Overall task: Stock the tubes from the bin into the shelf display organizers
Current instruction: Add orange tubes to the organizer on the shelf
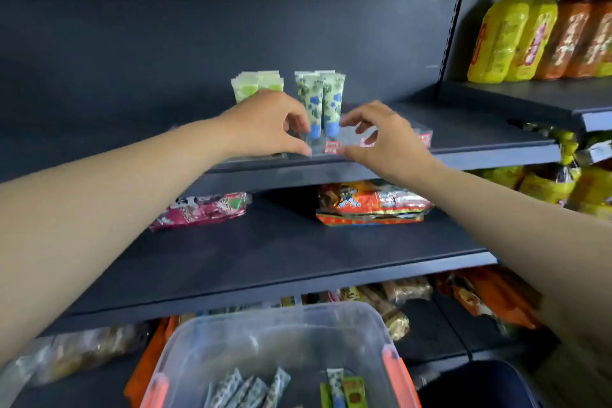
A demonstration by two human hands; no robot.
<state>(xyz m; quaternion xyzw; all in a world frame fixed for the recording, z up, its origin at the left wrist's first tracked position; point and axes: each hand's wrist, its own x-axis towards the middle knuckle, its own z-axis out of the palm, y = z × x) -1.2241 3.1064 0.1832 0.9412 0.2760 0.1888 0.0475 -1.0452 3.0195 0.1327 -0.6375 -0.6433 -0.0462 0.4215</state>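
Landmark: the clear plastic display organizer (pixel 381 137) with red labels along its front, sitting on the upper dark grey metal shelf (pixel 496 150).
Standing tubes: cream tubes with blue-and-green cloud print and blue caps (pixel 326 102) stand cap-down in the organizer's middle section, tight together.
Green tubes: a row of pale green tubes (pixel 256 84) stands in the organizer's left part, partly hidden behind the left hand.
Left hand: the left hand (pixel 268 124) is at the organizer's front left, fingers curled, thumb tip down at the front edge and fingertips close against the blue cap of the nearest cloud-print tube; whether it actually pinches that tube cannot be told.
Right hand: the right hand (pixel 387 139) is at the organizer's front, just right of the cloud-print tubes, fingers bent and spread, thumb at the front edge; it holds no tube, and whether its fingertips touch the clear plastic cannot be told.
Bin: a clear plastic bin with orange clips (pixel 271 334) sits well below the organizer, nearest the camera, with more patterned tubes (pixel 251 389) lying loose inside.
Below the organizer: a pink snack packet (pixel 202 208) and a stack of orange snack packets (pixel 371 203) on the next shelf down.
Right of the organizer: yellow and orange drink bottles (pixel 536 33) on a neighbouring shelf.
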